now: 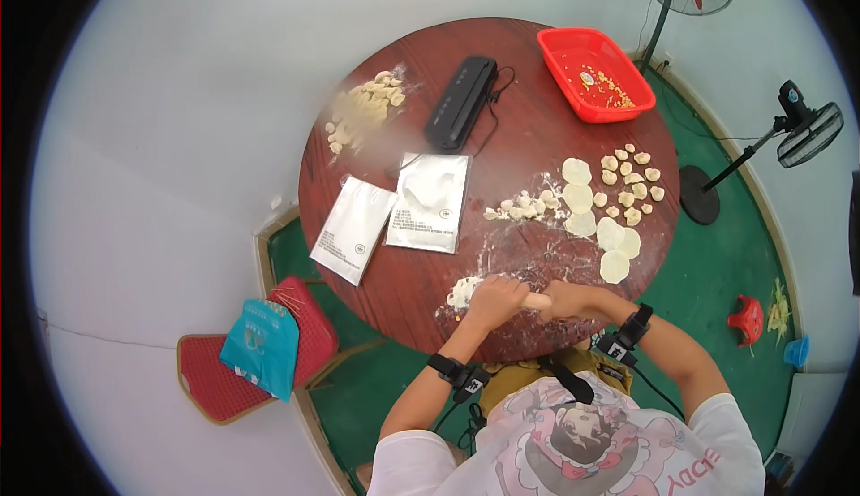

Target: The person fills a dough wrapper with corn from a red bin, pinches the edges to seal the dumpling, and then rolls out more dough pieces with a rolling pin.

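Near the front edge of the round table, my left hand (498,301) and my right hand (566,301) are closed around a wooden rolling pin (537,301). Its pale middle shows between my fists; what lies beneath it is hidden. Just left of my left hand is a heap of white flour (462,293). Beyond my hands, small dough pieces (524,206) lie on floury wood. Several flat round wrappers (614,267) spread to the right, some overlapping. Past them sit folded dumplings (634,192).
The wooden table (394,299) also holds silvery bag packs (353,230), a black vacuum sealer (461,102) with a cord, more dumplings (376,97) and a red basin (596,75) with yellow bits inside. Around it stand red chairs (208,379) and a floor fan (700,193).
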`<action>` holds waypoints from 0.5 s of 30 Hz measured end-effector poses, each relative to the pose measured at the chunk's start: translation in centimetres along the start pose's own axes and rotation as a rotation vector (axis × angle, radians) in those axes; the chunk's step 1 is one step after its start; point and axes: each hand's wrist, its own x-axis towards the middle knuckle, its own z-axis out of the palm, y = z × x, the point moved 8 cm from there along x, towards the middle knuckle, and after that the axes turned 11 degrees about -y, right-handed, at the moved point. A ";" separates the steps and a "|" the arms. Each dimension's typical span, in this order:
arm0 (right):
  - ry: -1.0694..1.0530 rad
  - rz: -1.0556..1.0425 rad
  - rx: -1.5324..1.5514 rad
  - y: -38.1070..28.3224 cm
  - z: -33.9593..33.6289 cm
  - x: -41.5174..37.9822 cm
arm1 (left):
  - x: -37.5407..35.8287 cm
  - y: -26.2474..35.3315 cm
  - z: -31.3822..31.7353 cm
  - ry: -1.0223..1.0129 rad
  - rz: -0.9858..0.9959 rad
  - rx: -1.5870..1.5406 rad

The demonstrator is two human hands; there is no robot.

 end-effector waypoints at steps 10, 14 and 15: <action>0.318 0.099 -0.692 -0.5 -2.0 -1.7 | -2.5 -2.8 5.9 -0.387 -0.370 -0.316; 0.496 -0.036 -0.921 -0.1 -1.8 -1.5 | -5.0 -1.3 9.4 -0.983 -0.476 -1.211; 0.637 -0.198 -1.017 -1.0 -1.5 -2.1 | -5.5 -0.3 8.6 -1.060 -0.491 -1.494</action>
